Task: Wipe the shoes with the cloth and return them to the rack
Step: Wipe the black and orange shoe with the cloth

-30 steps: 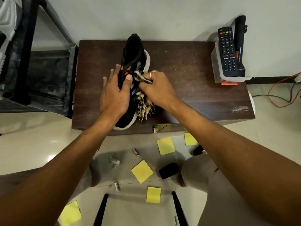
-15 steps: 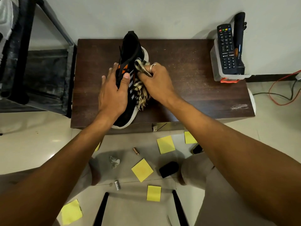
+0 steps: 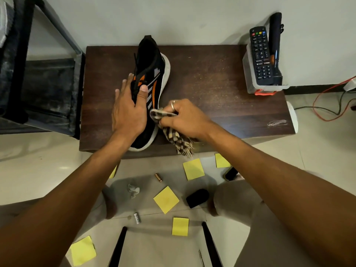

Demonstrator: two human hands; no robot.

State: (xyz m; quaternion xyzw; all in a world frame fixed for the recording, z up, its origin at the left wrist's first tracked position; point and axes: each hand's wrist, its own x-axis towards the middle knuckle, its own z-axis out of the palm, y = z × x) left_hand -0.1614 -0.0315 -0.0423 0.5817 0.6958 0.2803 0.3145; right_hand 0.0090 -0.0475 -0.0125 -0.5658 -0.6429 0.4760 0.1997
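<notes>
A black sneaker (image 3: 152, 74) with orange and white stripes and a white sole lies on the dark wooden table (image 3: 212, 89), toe toward me. My left hand (image 3: 129, 110) rests on its laces, thumb on the near side and fingers on the far side. My right hand (image 3: 185, 118) grips a checked brown-and-cream cloth (image 3: 179, 139) and presses it against the shoe's right side near the toe. The cloth's fringed end hangs over the table's front edge. The dark metal shoe rack (image 3: 38, 83) stands at the left.
A clear box (image 3: 267, 87) holding a remote and a black torch sits on the table's right end. Yellow sticky notes (image 3: 166, 199), batteries, a crumpled scrap and a small black object lie on the floor between my knees. Red and black cables run at right.
My right hand has drawn the cloth down the shoe's side, from near the laces toward the toe. My left hand has stayed on the shoe.
</notes>
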